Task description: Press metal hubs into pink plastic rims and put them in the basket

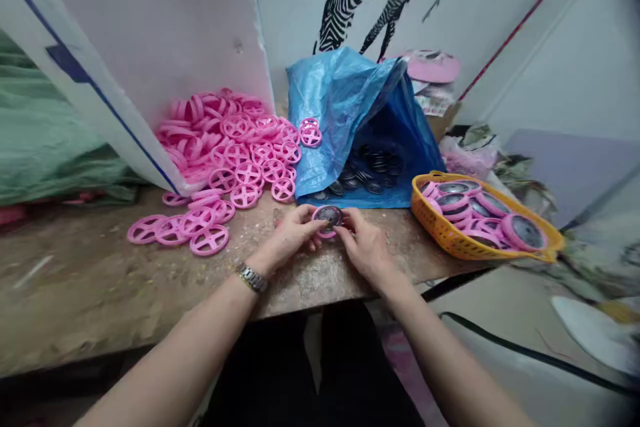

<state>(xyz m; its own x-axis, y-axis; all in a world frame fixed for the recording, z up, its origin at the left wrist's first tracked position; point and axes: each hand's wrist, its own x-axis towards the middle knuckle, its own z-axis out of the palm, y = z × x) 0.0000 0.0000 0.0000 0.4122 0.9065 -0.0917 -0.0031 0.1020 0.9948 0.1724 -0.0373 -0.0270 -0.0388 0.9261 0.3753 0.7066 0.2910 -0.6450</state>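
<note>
Between both hands, just above the front of the worktable [125, 293], is a small toy wheel [329, 217] with a dark grey disc face and a pink rim. My left hand [295, 232] grips its left side, the thumb lying on the dark face. On the opposite edge, the fingers of my right hand [365, 243] close round the rim. Loose pink spoked rings [210, 240] lie to the left, beside a large pink heap [225, 133]. Behind the hands, a blue plastic bag [325, 100] gapes with dark discs [375, 167] inside.
An orange basket [435, 230] at the right edge of the table holds several pink-and-dark wheels [523, 232]. A white panel [150, 33] stands behind the pink heap at the left. Two pink rings [311, 133] rest on the blue bag. Green cloth [50, 127] hangs at far left.
</note>
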